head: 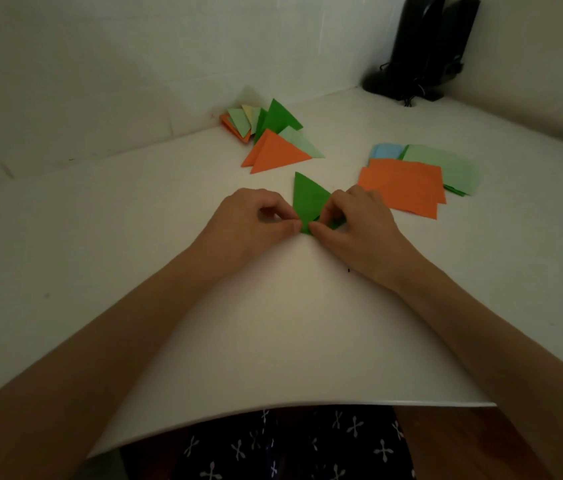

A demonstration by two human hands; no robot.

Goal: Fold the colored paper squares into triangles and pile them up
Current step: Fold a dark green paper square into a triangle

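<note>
- Green paper [309, 199], already folded into a triangle, lies on the white table [273, 323] straight ahead of me, its tip pointing away.
- My left hand [252, 220] pinches the paper's near corner from the left, thumb and forefinger closed on it, other fingers curled.
- My right hand [359, 220] pinches the same corner from the right, its fingertips almost meeting the left's.
- Most of the triangle lies beyond my grip, uncovered; a small part hides under my right fingers.
- I judge the sheet thin, very light and limp. It likely creases easily and slides on the smooth top, so corners and edges are the places to hold.
- Finished triangles [273, 140] sit farther off near the wall; unfolded squares [408, 181] lie just right of my right hand.
</note>
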